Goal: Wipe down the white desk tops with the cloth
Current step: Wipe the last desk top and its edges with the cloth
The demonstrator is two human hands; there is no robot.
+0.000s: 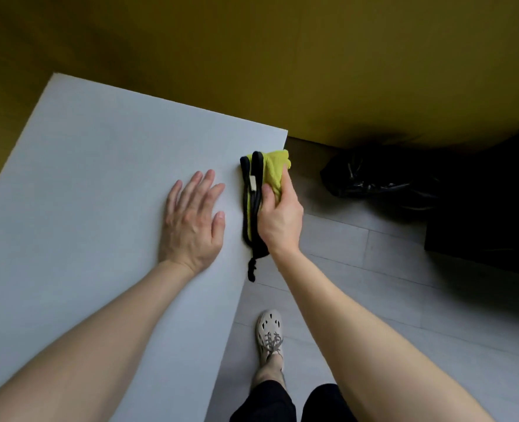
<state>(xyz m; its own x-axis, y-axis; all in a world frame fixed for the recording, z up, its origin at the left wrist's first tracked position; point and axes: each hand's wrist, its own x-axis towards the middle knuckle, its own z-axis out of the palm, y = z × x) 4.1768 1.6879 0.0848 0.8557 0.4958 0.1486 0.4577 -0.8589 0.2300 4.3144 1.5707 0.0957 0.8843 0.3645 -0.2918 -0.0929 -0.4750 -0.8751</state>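
The white desk top (pixel 93 178) fills the left and centre of the head view, its right edge running down from the far corner. A yellow cloth with black trim (pixel 272 172) is folded over that right edge. My right hand (pixel 279 217) grips the cloth, thumb on the desk side and fingers wrapped round the outer side. A black strand of the trim hangs below the hand. My left hand (pixel 192 220) rests flat on the desk top, fingers spread, just left of the cloth.
A yellow wall (pixel 282 56) runs behind the desk. Grey plank floor (pixel 389 300) lies to the right, with my shoe (pixel 269 336) on it. A black bag (pixel 380 175) and a dark cabinet (pixel 483 208) stand at the right.
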